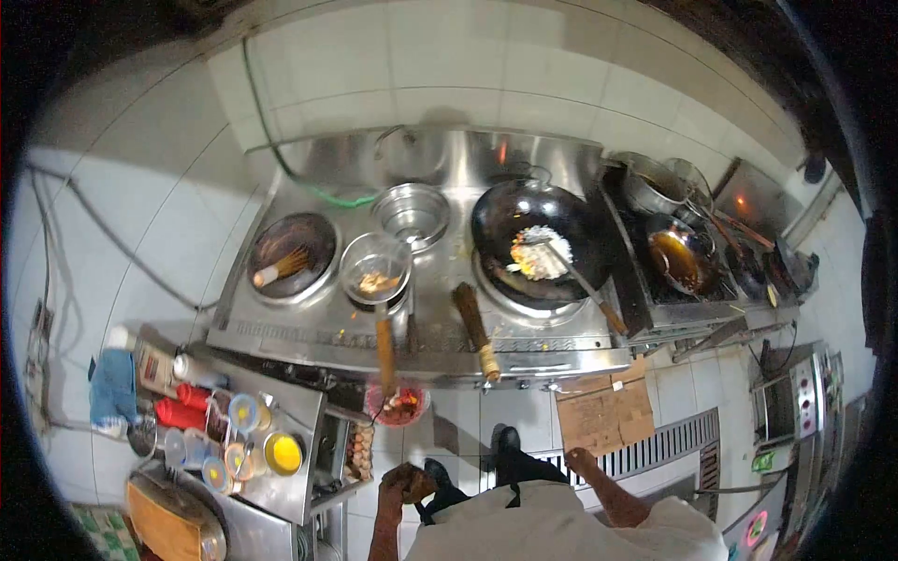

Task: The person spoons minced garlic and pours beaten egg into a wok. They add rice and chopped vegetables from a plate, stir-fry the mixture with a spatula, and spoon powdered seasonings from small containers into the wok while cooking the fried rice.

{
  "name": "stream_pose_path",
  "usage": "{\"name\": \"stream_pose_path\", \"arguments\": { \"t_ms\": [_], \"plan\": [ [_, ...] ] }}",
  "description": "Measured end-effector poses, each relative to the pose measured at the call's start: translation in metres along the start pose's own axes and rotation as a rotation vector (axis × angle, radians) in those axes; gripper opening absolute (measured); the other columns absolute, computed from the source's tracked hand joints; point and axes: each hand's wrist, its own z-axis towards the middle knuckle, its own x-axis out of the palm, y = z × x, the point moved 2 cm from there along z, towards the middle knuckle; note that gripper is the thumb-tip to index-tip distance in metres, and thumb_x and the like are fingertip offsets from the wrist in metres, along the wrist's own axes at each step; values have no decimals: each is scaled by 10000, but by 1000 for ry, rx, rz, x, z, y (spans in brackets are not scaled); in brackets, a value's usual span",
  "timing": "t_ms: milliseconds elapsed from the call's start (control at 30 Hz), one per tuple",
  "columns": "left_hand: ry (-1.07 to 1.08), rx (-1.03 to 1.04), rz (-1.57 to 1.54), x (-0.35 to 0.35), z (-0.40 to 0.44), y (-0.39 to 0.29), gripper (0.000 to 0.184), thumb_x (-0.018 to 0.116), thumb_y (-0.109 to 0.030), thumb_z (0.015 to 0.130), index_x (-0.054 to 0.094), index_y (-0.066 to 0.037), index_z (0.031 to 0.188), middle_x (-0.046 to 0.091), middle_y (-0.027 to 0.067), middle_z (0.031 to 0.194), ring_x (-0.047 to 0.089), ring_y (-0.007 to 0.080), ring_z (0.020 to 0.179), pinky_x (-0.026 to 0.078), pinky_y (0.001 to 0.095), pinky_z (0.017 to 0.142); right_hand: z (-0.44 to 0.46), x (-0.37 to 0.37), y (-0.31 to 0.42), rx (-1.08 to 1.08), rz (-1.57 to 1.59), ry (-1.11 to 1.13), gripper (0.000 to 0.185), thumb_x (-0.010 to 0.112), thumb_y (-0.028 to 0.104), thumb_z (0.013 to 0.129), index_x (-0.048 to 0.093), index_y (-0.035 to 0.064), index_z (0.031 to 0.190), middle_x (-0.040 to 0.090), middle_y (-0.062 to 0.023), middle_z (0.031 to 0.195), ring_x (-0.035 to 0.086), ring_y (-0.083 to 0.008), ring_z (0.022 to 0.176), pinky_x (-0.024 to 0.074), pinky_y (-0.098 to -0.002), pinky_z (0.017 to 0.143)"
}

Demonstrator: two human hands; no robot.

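Observation:
My left hand (410, 484) is closed around a brown, folded-looking item that I cannot make out, low in front of my body. My right hand (582, 463) hangs at my right side, fingers curled, with nothing visible in it. Ahead on the steel stove, a black wok (496, 210) holds a pale, whitish food (538, 252) with a wooden-handled ladle (587, 290) resting in it. A wire strainer (375, 266) with some bits in it lies left of the wok. Between them lies a bamboo brush (472, 323).
Another brush (281, 268) lies in a dark wok (304, 238) on the left. A steel bowl (412, 215) sits mid-stove. Pots and a pan of brown liquid (680, 257) stand right. Condiment tubs (245, 411), eggs (359, 451) and a red basket (402, 407) are lower left; cardboard (606, 411) covers floor.

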Motion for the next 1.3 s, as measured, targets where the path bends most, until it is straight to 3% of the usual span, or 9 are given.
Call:
{"name": "stream_pose_path", "arguments": {
  "t_ms": [67,300,400,567,800,900,933,1033,1300],
  "plan": [
    [204,-19,-49,68,30,-41,461,590,-34,874,556,15,1331,650,140,1234,647,287,1116,539,424,961,-17,21,-28,638,1358,-118,254,594,320,961,676,80,975,684,-51,796,685,-201,677,551,-337,607],
    [951,-299,-525,308,104,-119,730,507,-57,728,414,45,1445,538,226,1383,556,348,1266,451,522,1090,30,22,-144,694,812,-153,278,681,319,902,686,60,1002,720,-142,839,712,-196,766,568,-350,658],
    [647,-332,-276,399,162,-103,607,492,-111,790,467,81,1365,523,241,1398,515,358,1308,347,568,1170,61,-14,-175,699,973,-138,325,673,364,881,699,56,983,731,-183,935,719,-328,874,562,-442,737],
    [505,-354,-269,553,209,-119,427,509,-243,929,560,47,1238,596,218,1306,564,353,1238,391,563,1126,82,-43,-206,526,1457,-85,264,730,277,854,669,56,984,698,-81,823,680,-136,788,548,-330,643],
    [239,-502,-348,567,236,-110,421,607,-328,964,572,-21,1250,649,147,1243,601,294,1186,456,431,1073,103,-62,-220,-92,103,201,319,753,348,847,672,64,968,712,-92,975,700,-217,822,581,-386,685],
    [387,-372,-141,540,256,-80,312,586,-228,994,607,-20,1224,628,126,1290,561,262,1254,433,432,1103,128,-86,-215,353,2183,443,527,707,494,857,669,5,1051,711,-167,1030,714,-286,888,587,-424,783],
    [462,-349,-6,527,267,-64,291,573,-210,1005,617,-17,1217,619,127,1306,546,255,1277,424,432,1116,139,-214,-141,448,1327,325,605,552,568,945,664,-12,1077,700,-211,1095,712,-325,935,573,-439,860],
    [573,-230,24,519,273,-58,313,547,-221,1016,610,2,1226,614,150,1305,573,257,1248,454,416,1101,190,-348,-41,529,1944,319,753,365,663,990,539,-5,1290,697,-220,1100,699,-358,1002,564,-488,879],
    [296,-664,-155,518,336,-2,293,499,-233,982,567,0,1146,634,173,1134,657,317,1010,620,439,831,308,-464,40,409,1583,457,414,422,361,1075,542,56,1327,419,25,642,329,-41,413,295,-181,344]
  ]
}}
